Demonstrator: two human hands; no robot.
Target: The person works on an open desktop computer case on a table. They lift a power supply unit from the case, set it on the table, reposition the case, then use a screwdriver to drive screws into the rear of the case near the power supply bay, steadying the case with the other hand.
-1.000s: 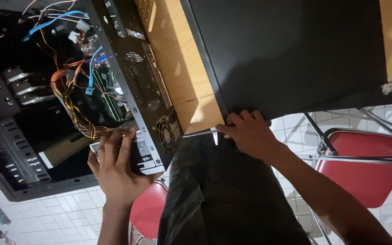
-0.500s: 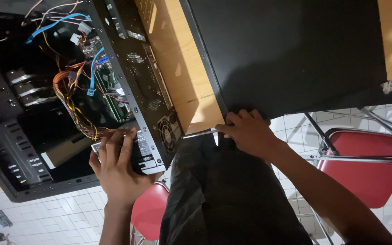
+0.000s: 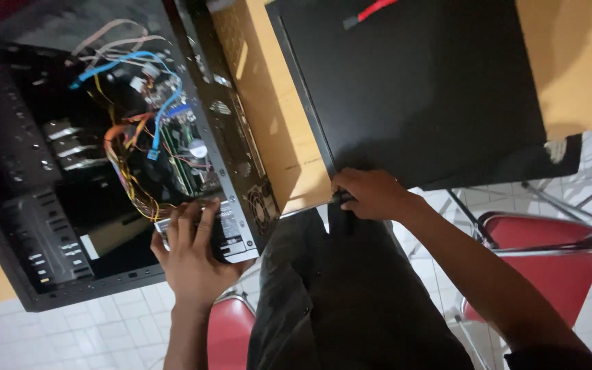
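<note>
An open black computer case lies on its side at the left, with coloured cables and a green board inside. My left hand rests flat on the grey power supply at the case's near corner, fingers spread over it. My right hand grips the near edge of a flat black side panel that lies on the wooden table. A red-handled tool lies on the panel's far part.
My dark trousers fill the lower middle. A red chair with a metal frame stands at the right, another red seat below the case. White floor tiles show beneath.
The view has shifted slightly, and the red-handled tool now shows at the top. Both hands stay where they were, on the power supply and the panel edge.
</note>
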